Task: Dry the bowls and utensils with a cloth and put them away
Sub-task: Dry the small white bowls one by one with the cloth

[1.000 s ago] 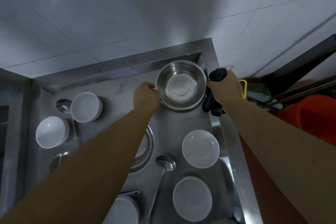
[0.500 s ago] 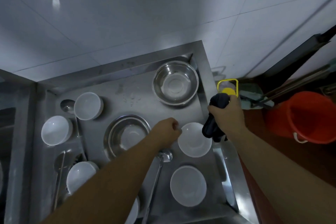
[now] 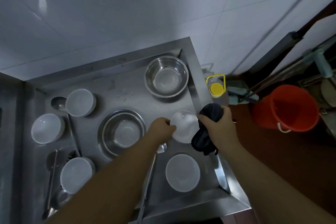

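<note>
White bowl (image 3: 184, 126) is being pinched at its rim by the left hand (image 3: 161, 128); right hand (image 3: 219, 126) is clutching the cloth (image 3: 206, 141). Wet, it risks slipping onto the bench (image 3: 200, 85).

My left hand (image 3: 161, 127) grips the near-right bowl (image 3: 184, 126) at its left rim; my right hand (image 3: 217, 125), holding the cloth (image 3: 205, 141), sits just right of it; the steel bowl (image 3: 166, 78) lies behind; a plate (image 3: 121, 132) left; another bowl (image 3: 182, 172) in front; a ladle (image 3: 149, 178) under my left forearm; a bucket (image 3: 285, 109) stands off the counter (image 3: 200, 71), right.
</note>
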A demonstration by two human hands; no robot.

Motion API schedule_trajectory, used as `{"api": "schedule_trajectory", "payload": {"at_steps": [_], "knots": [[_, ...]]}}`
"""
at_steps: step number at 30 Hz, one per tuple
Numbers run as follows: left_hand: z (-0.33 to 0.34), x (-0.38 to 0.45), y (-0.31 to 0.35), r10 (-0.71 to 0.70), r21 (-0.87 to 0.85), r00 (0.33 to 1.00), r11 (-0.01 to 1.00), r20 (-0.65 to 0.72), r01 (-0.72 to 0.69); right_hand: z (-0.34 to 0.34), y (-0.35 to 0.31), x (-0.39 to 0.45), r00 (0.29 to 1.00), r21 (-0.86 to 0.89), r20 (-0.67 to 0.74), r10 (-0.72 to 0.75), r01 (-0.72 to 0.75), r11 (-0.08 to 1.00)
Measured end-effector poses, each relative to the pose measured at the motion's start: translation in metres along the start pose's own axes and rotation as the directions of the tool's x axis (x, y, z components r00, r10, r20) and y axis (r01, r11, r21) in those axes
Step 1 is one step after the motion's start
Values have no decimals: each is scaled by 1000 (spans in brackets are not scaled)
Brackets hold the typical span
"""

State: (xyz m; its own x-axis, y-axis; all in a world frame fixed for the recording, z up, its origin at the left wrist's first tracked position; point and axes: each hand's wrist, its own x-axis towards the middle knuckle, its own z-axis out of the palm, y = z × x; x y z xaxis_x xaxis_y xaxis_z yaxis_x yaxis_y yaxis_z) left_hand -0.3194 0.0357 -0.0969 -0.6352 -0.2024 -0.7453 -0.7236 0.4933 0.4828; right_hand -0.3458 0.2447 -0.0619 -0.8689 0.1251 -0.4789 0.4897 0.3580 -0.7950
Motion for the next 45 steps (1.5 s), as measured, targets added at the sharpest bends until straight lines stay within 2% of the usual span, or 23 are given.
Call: {"api": "schedule_trajectory", "payload": {"at_steps": [3, 7, 11, 16, 20, 23, 28, 32, 35, 37, 40, 43, 45], "knots": [[-21, -27, -2, -66, -261, 996, 964, -53, 50, 5, -17, -19, 999, 130, 52, 0, -7, 991], [-57, -69, -15, -100, -561, 993, 826, -69, 44, 23, -48, -51, 993, 206, 107, -52, 29, 978], [-93, -108, -45, -71, -711, 994, 703, -82, -9, 49, -82, -89, 975, 191, 160, -151, 120, 974], [-134, -162, -90, 5, -872, 1000, 488, -22, -22, 95, -117, -155, 903, 134, 262, -341, 315, 939], [-166, -214, -121, 165, -910, 986, 401, -40, -104, 129, -139, -217, 782, -65, 345, -518, 571, 818], [-188, -247, -141, 275, -922, 959, 349, -69, -167, 151, -150, -257, 706, -117, 367, -606, 682, 722], [-220, -285, -170, 407, -927, 911, 314, -64, -205, 173, -164, -308, 665, -90, 337, -666, 727, 681], [-230, -303, -187, 499, -913, 864, 324, -58, -249, 178, -172, -339, 629, -3, 379, -679, 734, 679], [-228, -312, -191, 549, -942, 834, 251, -51, -223, 181, -175, -355, 574, 56, 399, -715, 763, 644], [-228, -319, -190, 573, -956, 818, 203, -58, -210, 184, -178, -360, 551, 27, 404, -730, 791, 611], [-231, -325, -188, 589, -961, 801, 144, -108, -236, 187, -190, -365, 461, -60, 405, -790, 875, 480], [-239, -332, -185, 571, -955, 805, 119, -159, -273, 191, -207, -366, 307, -207, 460, -833, 949, 236], [-246, -338, -182, 525, -942, 827, 126, -203, -312, 193, -218, -368, 298, -319, 515, -803, 937, 143]]}}
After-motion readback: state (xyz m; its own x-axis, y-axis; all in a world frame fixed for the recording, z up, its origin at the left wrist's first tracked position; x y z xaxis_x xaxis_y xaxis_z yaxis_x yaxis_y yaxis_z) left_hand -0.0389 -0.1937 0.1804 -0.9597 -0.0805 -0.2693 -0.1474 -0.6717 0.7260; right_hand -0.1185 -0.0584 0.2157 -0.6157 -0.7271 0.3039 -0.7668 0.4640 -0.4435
